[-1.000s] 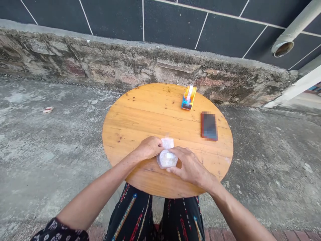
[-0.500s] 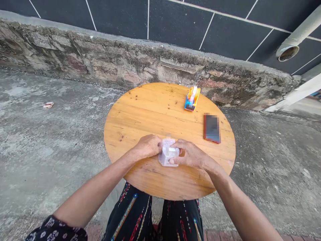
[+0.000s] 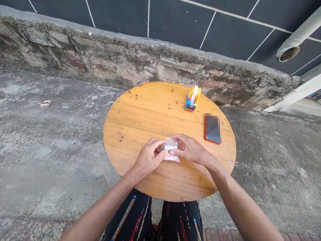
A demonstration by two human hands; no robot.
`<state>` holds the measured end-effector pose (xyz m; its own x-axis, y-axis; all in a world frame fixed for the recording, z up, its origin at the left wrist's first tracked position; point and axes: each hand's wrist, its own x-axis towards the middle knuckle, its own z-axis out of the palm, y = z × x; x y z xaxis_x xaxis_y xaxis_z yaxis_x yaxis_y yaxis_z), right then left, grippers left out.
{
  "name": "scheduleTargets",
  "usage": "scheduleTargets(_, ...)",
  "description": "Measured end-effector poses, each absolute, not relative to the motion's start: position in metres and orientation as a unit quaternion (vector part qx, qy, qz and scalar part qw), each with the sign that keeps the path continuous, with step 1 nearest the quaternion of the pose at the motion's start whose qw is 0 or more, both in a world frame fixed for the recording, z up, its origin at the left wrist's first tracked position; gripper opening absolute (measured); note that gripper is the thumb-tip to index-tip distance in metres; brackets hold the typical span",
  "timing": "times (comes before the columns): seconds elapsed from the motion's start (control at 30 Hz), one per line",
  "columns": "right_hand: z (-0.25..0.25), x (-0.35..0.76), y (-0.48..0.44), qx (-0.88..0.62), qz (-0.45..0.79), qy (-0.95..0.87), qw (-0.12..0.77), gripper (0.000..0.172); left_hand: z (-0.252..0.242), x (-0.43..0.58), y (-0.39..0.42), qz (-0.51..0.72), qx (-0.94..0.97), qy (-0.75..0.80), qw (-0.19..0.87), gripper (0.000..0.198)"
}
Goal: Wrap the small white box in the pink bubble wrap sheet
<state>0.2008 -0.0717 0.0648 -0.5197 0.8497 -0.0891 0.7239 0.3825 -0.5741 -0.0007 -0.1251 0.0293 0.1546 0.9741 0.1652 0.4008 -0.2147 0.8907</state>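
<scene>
Near the front of the round wooden table (image 3: 140,117), a small package in clear bubble wrap (image 3: 171,147) sits between my two hands. My left hand (image 3: 150,155) grips its left side, thumb on the near face and fingers curled behind. From the right, my right hand (image 3: 189,150) holds the package the same way, thumb in front and fingertips at its far edge. A pale label-like patch shows through the wrap. What lies inside cannot be made out.
A yellow and blue tape dispenser (image 3: 193,98) stands at the table's far right. Closer on the right lies a phone in a red case (image 3: 213,130), its screen blurred. A stone wall base (image 3: 105,63) runs behind the table, and a small crumpled packet (image 3: 46,103) lies on the concrete.
My left hand has shifted from the package's far left edge toward its near side, thumb now in front. The package has tilted or turned between my hands, showing less of its near face.
</scene>
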Motion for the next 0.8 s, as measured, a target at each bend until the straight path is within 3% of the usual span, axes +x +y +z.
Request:
scheduleTargets(0.27,0.045,0.209,-0.094,-0.449,0.306,-0.809,0.225,0.032,0.025,0.001,-0.121,0.401,0.645,0.508,0.406,0.029)
scheduleTargets(0.8,0.027,0.209,-0.148,-0.495,0.198,-0.797,0.282,0.036,0.032,0.007,-0.137,0.373,0.663,0.507,0.405,0.029)
